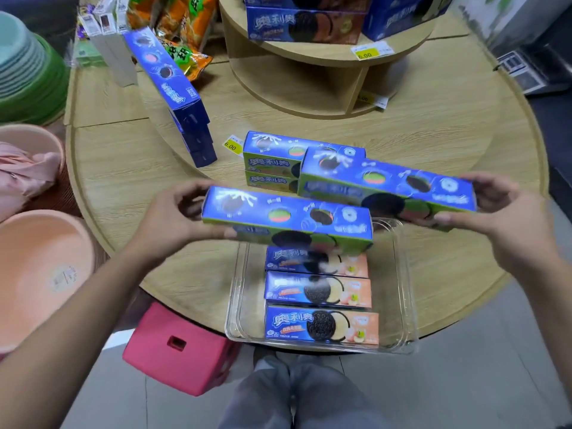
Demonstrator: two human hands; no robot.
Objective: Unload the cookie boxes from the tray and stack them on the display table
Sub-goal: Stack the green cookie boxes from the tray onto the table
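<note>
My left hand [173,212] grips the left end of 1 blue-and-green cookie box [288,218], fingers curled over the top edge and thumb under the near face. That box hangs above the far end of the clear plastic tray [405,292], its long axis running left to right, tipped slightly down toward the right, blue top face upward. My right hand [495,209] holds the right end of a 2nd blue-and-green box [387,184], fingers over the top and thumb along the lower edge. It also lies left to right, farther from me and higher in view than the first, with its left end in front of a stack of 2 green-fronted boxes [269,162] already lying on the round wooden display table [139,181].

In the tray, 3 peach-and-blue cookie boxes [322,292] lie flat side by side, long axes left to right, printed fronts up. The tray sits at the near edge of the table, partly overhanging it. Further left on the table, several blue boxes [173,91] lean together, pointing away from me. A pink stool [176,348] stands on the floor below the table edge.
</note>
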